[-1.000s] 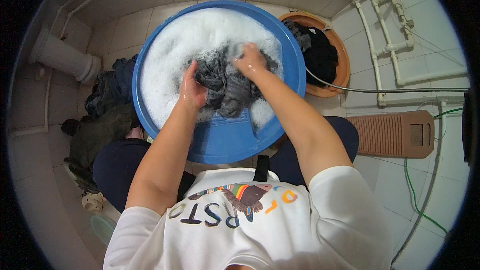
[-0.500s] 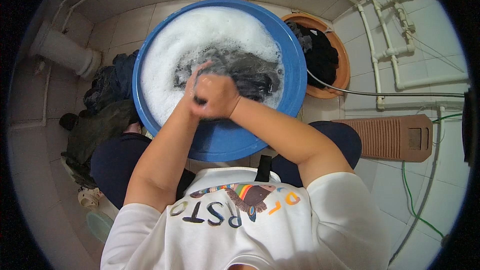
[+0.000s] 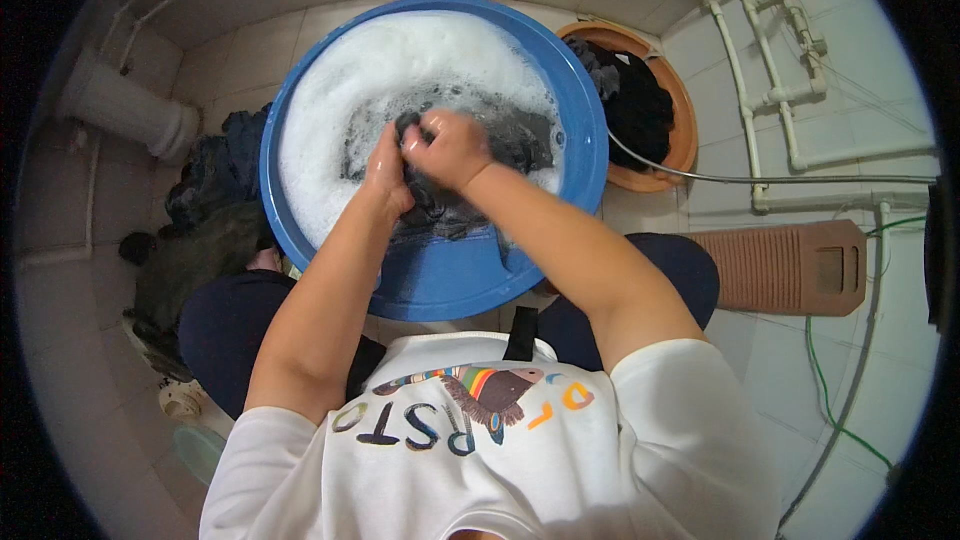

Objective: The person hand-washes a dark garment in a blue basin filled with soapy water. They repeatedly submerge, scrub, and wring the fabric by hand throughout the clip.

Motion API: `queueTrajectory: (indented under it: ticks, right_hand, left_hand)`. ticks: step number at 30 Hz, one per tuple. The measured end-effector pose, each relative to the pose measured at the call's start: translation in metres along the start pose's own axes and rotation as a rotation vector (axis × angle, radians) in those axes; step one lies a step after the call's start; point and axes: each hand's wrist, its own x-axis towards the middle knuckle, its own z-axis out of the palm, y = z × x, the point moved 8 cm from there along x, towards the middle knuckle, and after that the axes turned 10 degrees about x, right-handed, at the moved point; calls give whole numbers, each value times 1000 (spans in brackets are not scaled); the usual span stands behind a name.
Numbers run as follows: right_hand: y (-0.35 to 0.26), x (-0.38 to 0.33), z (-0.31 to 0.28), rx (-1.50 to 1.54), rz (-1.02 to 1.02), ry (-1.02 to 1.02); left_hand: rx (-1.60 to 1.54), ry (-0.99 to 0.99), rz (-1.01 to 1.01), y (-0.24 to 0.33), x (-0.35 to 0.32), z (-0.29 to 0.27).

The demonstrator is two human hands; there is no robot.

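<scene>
Over a round blue basin (image 3: 440,292) of soapy water, my left hand (image 3: 386,168) and my right hand (image 3: 450,147) are close together, gripping a dark wet garment (image 3: 440,215). A bunched bit of the cloth pokes up between them near the fingertips. My right fingers are curled over it, slightly blurred, while my left fingers press along its left side. More of the dark fabric spreads in the water beyond and below my hands. Thick white foam (image 3: 335,70) rings the far and left side of the basin.
An orange basin (image 3: 683,120) of dark clothes stands at the far right, a thin hose (image 3: 790,179) crossing it. A brown washboard (image 3: 780,265) lies at the right. Dark clothes (image 3: 205,250) are heaped at the left. White pipes (image 3: 745,100) run along the wall.
My hands have come slightly apart and the right one has moved up and right. Dark cloth now shows between the fingertips, and more of the garment shows below my hands.
</scene>
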Motion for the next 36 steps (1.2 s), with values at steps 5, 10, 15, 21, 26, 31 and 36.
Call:
queueTrajectory:
  ticks: [5, 10, 15, 21, 26, 31, 36]
  right_hand:
    - [106, 24, -61, -494, 496, -111]
    - [108, 29, -40, -762, 245, -451]
    - [92, 11, 2, -259, 167, -566]
    - [193, -10, -12, -479, 791, -758]
    - [111, 7, -12, -648, 396, -421]
    - [13, 5, 17, -70, -141, -380]
    - [-77, -30, 26, 177, -406, -262]
  left_hand:
    - [419, 21, 309, 50, -20, 1]
    - [1032, 173, 455, 47, 20, -42]
    - [1109, -96, 501, 39, -2, 6]
    - [78, -41, 183, 16, 31, -37]
    - [38, -48, 119, 4, 37, -38]
    - [-254, -283, 113, 13, 26, -13]
    - [-221, -597, 132, 18, 20, -1]
